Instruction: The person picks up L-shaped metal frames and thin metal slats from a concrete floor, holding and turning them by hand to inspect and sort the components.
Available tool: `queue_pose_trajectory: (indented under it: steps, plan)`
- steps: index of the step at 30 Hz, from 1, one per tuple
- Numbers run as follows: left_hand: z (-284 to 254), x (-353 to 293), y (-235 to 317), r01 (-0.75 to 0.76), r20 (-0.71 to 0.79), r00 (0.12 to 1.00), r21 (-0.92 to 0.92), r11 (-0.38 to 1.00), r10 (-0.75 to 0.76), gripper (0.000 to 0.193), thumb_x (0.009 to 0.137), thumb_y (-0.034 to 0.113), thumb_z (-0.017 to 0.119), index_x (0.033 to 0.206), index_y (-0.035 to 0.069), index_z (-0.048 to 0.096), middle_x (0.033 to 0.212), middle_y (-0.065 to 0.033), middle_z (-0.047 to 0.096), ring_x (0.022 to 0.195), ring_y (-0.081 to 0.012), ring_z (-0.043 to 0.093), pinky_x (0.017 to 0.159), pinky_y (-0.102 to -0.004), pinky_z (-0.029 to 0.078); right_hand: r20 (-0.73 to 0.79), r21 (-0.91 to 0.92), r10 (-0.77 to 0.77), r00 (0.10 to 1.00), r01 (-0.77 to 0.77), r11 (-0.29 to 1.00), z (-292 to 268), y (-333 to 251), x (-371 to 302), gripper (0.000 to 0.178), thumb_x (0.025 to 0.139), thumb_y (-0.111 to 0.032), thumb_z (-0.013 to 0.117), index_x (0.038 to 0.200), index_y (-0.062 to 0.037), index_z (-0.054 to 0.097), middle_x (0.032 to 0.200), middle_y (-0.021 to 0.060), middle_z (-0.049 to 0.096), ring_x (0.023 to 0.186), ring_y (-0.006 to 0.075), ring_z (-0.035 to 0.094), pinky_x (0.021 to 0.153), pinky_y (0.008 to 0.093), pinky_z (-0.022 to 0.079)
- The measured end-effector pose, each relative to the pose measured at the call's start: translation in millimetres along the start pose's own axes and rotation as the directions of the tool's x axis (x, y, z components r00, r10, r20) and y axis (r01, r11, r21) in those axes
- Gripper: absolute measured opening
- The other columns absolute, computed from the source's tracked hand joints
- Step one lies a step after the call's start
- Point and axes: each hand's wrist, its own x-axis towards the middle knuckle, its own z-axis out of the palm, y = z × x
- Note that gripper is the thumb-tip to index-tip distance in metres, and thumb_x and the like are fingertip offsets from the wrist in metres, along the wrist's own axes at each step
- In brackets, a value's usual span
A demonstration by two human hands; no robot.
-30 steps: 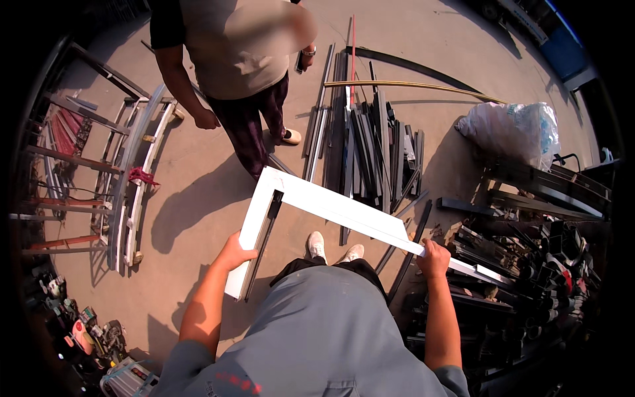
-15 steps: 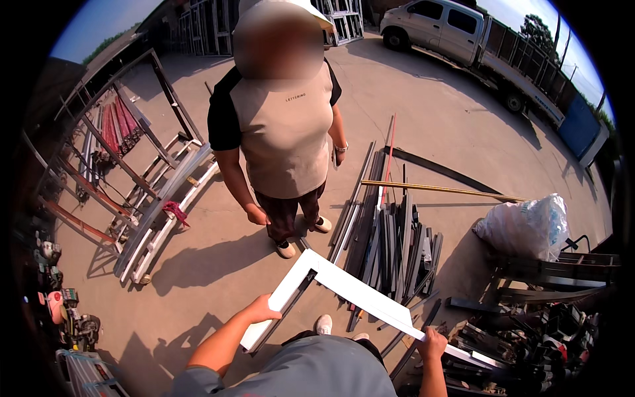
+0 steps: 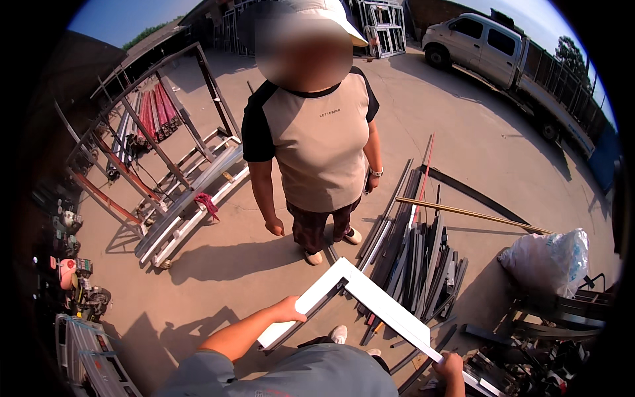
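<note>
A white L-shaped frame corner, seemingly made of two profile pieces, is held in front of my body with its corner pointing away from me. My left hand is closed around the left piece, near its middle. Dark edging runs along the inner side of that piece. On the longer right piece, my right hand grips a narrower white stretch toward the lower right. The piece continues past that hand.
A person in a beige and black shirt stands facing me, arms down. Dark metal profiles lie right of them, near a stuffed plastic bag and scrap. A metal rack stands left; a truck is parked behind.
The whole view has shifted, so the scene sits farther right and slightly lower. Both hands keep their hold on the white frame corner; the person opposite stays standing in place.
</note>
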Motion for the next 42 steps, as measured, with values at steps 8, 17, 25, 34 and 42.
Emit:
queue_pose_trajectory:
  steps: [8, 17, 25, 34, 42]
  plan:
    - [8, 3, -16, 0.091, 0.019, 0.996, -0.102, 0.991, -0.089, 0.047, 0.070, 0.007, 0.077, 0.113, -0.005, 0.063, 0.095, -0.0074, 0.068, 0.085, -0.0166, 0.065, 0.076, -0.0335, 0.056, -0.248, -0.065, -0.086, 0.965, 0.072, 0.995, 4, -17, 4, 0.030, 0.074, -0.039, 0.082, 0.082, -0.0132, 0.070, 0.069, 0.0137, 0.070, 0.068, 0.0353, 0.072, 0.064, 0.0480, 0.057]
    - [-3, 5, 13, 0.167, 0.062, 0.985, -0.112, 0.980, -0.161, 0.044, 0.070, 0.005, 0.074, 0.110, -0.006, 0.062, 0.091, -0.0081, 0.067, 0.080, -0.0177, 0.064, 0.073, -0.0341, 0.055, -0.397, -0.101, -0.068, 0.915, 0.030, 0.994, 32, -14, 6, 0.028, 0.067, -0.021, 0.081, 0.080, -0.0113, 0.058, 0.071, 0.0123, 0.069, 0.067, 0.0351, 0.070, 0.060, 0.0467, 0.054]
    - [-17, 2, 22, 0.168, -0.069, 0.982, -0.116, 0.979, -0.176, 0.044, 0.070, 0.003, 0.071, 0.112, -0.006, 0.062, 0.089, -0.0058, 0.066, 0.077, -0.0154, 0.063, 0.070, -0.0323, 0.053, -0.463, 0.005, -0.022, 0.886, 0.028, 1.000, 24, -17, 1, 0.028, 0.069, -0.017, 0.079, 0.080, -0.0099, 0.055, 0.074, 0.0101, 0.065, 0.071, 0.0333, 0.069, 0.063, 0.0464, 0.054]
    - [-35, -36, -83, 0.187, -0.203, 0.961, -0.012, 0.982, -0.186, 0.052, 0.069, -0.001, 0.066, 0.121, -0.006, 0.061, 0.101, -0.0086, 0.068, 0.090, -0.0209, 0.065, 0.083, -0.0339, 0.054, -0.533, 0.065, -0.129, 0.836, 0.193, 0.979, -6, -65, -1, 0.038, 0.080, -0.038, 0.082, 0.089, -0.0088, 0.060, 0.085, 0.0096, 0.061, 0.083, 0.0304, 0.064, 0.077, 0.0426, 0.049]
    - [13, -98, -130, 0.314, -0.222, 0.928, 0.032, 0.949, -0.299, 0.047, 0.068, -0.007, 0.066, 0.115, -0.005, 0.062, 0.093, -0.0089, 0.067, 0.080, -0.0231, 0.067, 0.072, -0.0363, 0.056, -0.403, 0.209, -0.362, 0.840, 0.470, 0.858, -19, -209, 68, 0.054, 0.085, -0.041, 0.078, 0.120, -0.0043, 0.058, 0.101, 0.0127, 0.063, 0.096, 0.0316, 0.065, 0.082, 0.0440, 0.050]
